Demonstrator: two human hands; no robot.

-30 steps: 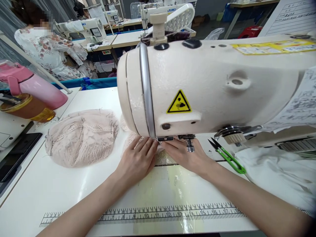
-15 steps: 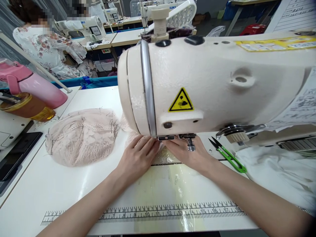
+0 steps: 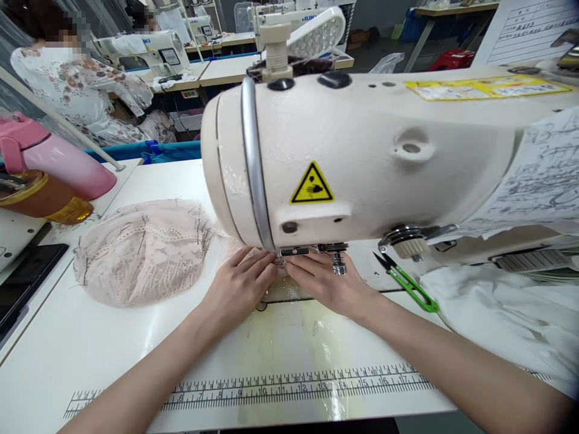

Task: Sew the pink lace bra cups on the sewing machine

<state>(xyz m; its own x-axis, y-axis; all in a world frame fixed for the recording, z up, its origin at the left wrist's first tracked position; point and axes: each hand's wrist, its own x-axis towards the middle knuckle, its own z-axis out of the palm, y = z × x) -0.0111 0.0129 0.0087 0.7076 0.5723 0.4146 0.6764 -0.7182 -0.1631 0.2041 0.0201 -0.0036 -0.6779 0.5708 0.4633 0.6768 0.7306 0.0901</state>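
My left hand [image 3: 239, 280] rests on the table left of the needle area, its fingers bent close together on pale pink lace fabric [image 3: 230, 248]. From the other side my right hand [image 3: 328, 280] reaches under the head of the sewing machine [image 3: 362, 150], its fingertips close to the left ones. A bit of the lace shows between the fingertips. The needle and most of the held fabric are hidden by the machine head and my fingers. Left of my hands lies a bunched pile of pink lace [image 3: 142, 253] with dark loose threads.
Green thread snips [image 3: 411, 286] and a white cloth [image 3: 502, 307] lie at right. A printed ruler [image 3: 262, 390] runs along the front edge. At left are a pink bottle [image 3: 63, 160], an amber cup [image 3: 45, 196] and a phone [image 3: 27, 289]. A person [image 3: 85, 90] sits beyond.
The whole view has shifted, so the machine and table sit farther left in the picture. Both hands remain beside the needle area, with lace now showing between their fingertips.
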